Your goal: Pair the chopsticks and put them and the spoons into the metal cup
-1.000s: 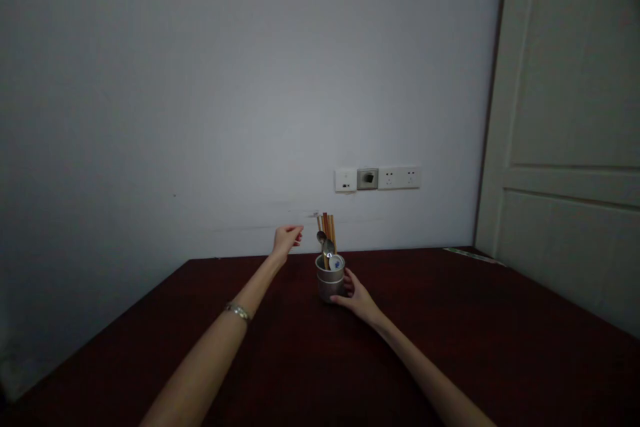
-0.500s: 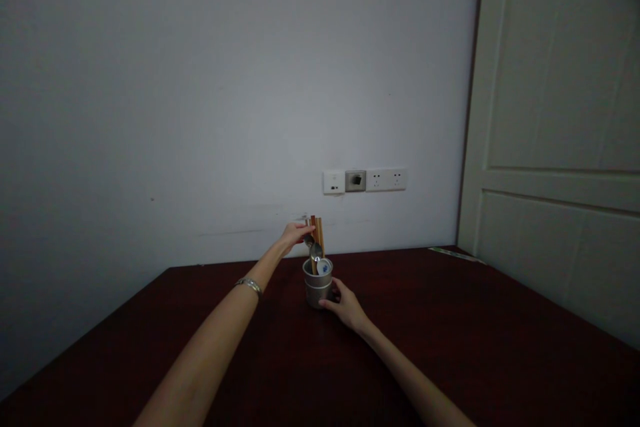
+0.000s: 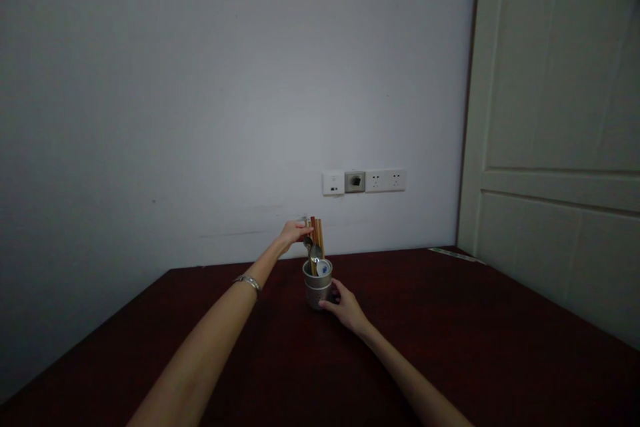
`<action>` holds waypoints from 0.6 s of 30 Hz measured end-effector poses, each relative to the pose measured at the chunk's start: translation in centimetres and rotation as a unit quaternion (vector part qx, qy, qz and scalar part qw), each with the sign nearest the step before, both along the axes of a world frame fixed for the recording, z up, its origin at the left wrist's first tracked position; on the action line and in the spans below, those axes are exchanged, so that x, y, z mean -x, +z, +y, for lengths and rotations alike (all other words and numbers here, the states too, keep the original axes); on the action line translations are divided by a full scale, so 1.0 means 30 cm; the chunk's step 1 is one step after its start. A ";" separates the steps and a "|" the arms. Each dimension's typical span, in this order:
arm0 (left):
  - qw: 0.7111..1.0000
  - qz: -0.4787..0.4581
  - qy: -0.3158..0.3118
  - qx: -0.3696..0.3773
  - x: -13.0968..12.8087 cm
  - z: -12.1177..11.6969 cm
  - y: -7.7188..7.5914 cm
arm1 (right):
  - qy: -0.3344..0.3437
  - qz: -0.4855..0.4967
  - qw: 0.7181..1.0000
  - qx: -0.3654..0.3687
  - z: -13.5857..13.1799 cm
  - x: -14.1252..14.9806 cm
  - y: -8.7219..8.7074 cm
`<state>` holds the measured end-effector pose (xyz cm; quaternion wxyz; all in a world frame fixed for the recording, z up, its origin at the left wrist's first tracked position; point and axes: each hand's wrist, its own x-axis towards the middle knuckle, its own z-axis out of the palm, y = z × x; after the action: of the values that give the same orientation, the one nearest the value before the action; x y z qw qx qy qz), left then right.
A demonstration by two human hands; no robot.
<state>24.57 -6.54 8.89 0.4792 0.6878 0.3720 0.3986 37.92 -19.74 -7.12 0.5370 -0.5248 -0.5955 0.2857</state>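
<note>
A grey metal utensil holder [image 3: 318, 293] stands upright on the dark red table. Wooden chopsticks [image 3: 321, 237], metal spoons [image 3: 315, 252] and a white spoon with a blue mark [image 3: 324, 268] stick up out of it. My left hand [image 3: 295, 232] reaches in from the left, its fingers pinched together at the upper chopsticks, just above one small spoon bowl. What lies between those fingertips is hidden. My right hand [image 3: 347, 307] curves round the holder's right side, thumb in front and fingers behind, gripping it. A silver bracelet [image 3: 249, 282] circles my left wrist.
Behind the table [image 3: 240, 347] rises a pale wall [image 3: 250, 113] with sockets and a switch [image 3: 364, 181]. A light panelled door [image 3: 555, 147] stands at the right. Near the back right edge lies a thin pale strip [image 3: 455, 254].
My left hand has shifted very slightly among the utensil tops. My right hand keeps its grip on the holder, which stays in place.
</note>
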 end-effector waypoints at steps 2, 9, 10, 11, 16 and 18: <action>1.000 -0.007 -0.007 0.005 -0.001 -0.001 0.003 | -0.006 -0.002 1.000 0.003 0.003 -0.001 -0.003; 1.000 -0.003 -0.006 0.007 0.000 -0.013 0.003 | 0.000 -0.014 1.000 0.000 0.003 0.000 -0.002; 1.000 -0.003 -0.011 0.008 0.000 -0.015 0.002 | 0.001 -0.014 1.000 -0.001 0.002 0.001 -0.001; 1.000 -0.005 -0.018 0.011 0.000 -0.017 0.001 | 0.001 -0.013 1.000 -0.002 0.000 0.002 0.001; 0.999 -0.014 -0.038 0.020 0.000 -0.015 -0.010 | 0.006 -0.011 1.000 -0.010 -0.004 0.004 0.006; 0.999 -0.015 -0.042 0.028 0.000 -0.013 -0.014 | 0.009 -0.009 1.000 -0.010 -0.004 0.004 0.007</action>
<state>24.58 -6.93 8.46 0.5203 0.6832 0.3461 0.3778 37.80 -19.86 -6.91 0.5341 -0.5162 -0.6083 0.2797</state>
